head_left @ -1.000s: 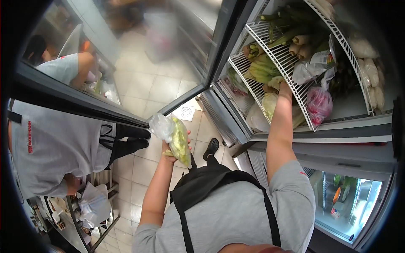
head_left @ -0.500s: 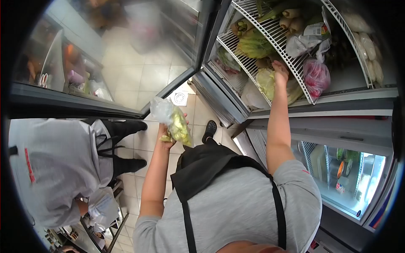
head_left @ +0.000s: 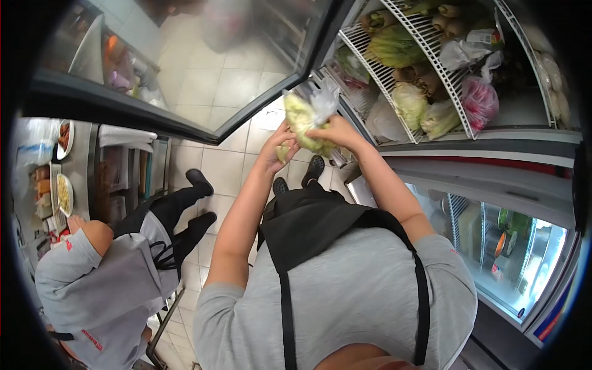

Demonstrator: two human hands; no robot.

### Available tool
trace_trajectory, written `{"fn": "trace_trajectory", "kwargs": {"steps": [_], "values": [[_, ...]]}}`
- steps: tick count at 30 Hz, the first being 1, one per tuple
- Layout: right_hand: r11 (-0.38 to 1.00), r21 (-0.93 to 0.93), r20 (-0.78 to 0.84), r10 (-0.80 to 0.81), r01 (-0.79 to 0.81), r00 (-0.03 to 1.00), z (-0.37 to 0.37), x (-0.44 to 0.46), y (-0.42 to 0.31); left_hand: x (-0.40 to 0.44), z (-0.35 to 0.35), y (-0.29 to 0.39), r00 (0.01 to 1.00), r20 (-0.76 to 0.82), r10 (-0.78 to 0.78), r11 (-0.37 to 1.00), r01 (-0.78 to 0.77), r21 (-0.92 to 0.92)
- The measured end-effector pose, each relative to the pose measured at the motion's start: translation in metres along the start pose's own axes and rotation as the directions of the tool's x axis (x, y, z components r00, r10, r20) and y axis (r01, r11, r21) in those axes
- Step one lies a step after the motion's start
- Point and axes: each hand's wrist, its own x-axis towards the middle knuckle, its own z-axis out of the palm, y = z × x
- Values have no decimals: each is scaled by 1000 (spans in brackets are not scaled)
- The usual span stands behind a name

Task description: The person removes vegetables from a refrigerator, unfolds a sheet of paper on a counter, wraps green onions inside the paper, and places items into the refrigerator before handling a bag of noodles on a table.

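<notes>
Both of my hands are together in front of the open fridge. A clear plastic bag of pale yellow-green leaves [head_left: 300, 117] is between them, its loose plastic top puffed out on the right. My right hand [head_left: 338, 132] grips the bag from the right, thumb across it. At the bag's lower left, my left hand [head_left: 279, 150] curls around a small pale green leaf piece [head_left: 282, 153]; its fingertips reach the bag's edge. On the fridge's wire shelf [head_left: 425, 55] are a pale lettuce head [head_left: 410, 103] and a greener leafy head [head_left: 394, 46].
A glass fridge door [head_left: 222, 80] stands open at upper left. A pink-filled bag [head_left: 479, 102] lies on another shelf. A lit glass-door fridge [head_left: 518, 259] is at right. A co-worker [head_left: 117, 277] stands at left by a counter with plates of food [head_left: 63, 194].
My right hand has left the fridge shelf and now grips the bag. My left hand has moved up and right with the bag. The co-worker has shifted, reaching toward the counter.
</notes>
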Motion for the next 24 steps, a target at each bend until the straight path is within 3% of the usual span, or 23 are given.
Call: {"fn": "trace_trajectory", "kwargs": {"steps": [2,3,6,7,11,14,15,16,18,21,24], "values": [[948,306,-54,109,-87,993,4,1,1,-8,-5,11,995,92,-47,967,69,-243],[891,429,16,154,-146,988,2,0,1,-14,-8,14,988,143,-62,927,110,-360],[867,488,-29,134,-103,991,4,-12,-4,-36,-28,22,968,-61,-244,912,208,-353],[855,504,-2,145,-124,989,3,-16,-5,-42,-37,21,944,-193,-269,917,190,-350],[819,546,38,185,-175,982,14,-28,3,-58,-87,-2,758,-638,-139,968,-33,-250],[629,754,104,174,-192,979,51,-31,6,-66,-90,-23,794,-561,-234,950,65,-305],[560,799,157,160,-221,975,64,-28,5,-60,-83,-32,811,-499,-305,938,165,-306],[534,769,298,189,-352,936,70,-20,11,-57,-69,-36,901,-298,-314,911,198,-361],[529,816,251,35,-231,967,91,-23,-19,-53,-41,-34,957,137,-256,852,290,-435],[899,422,87,-166,115,982,86,-25,-40,-48,-26,-37,939,277,-202,851,308,-425],[985,89,173,-162,149,972,65,-25,-51,-59,9,-16,977,200,69,979,-28,-200]]}}
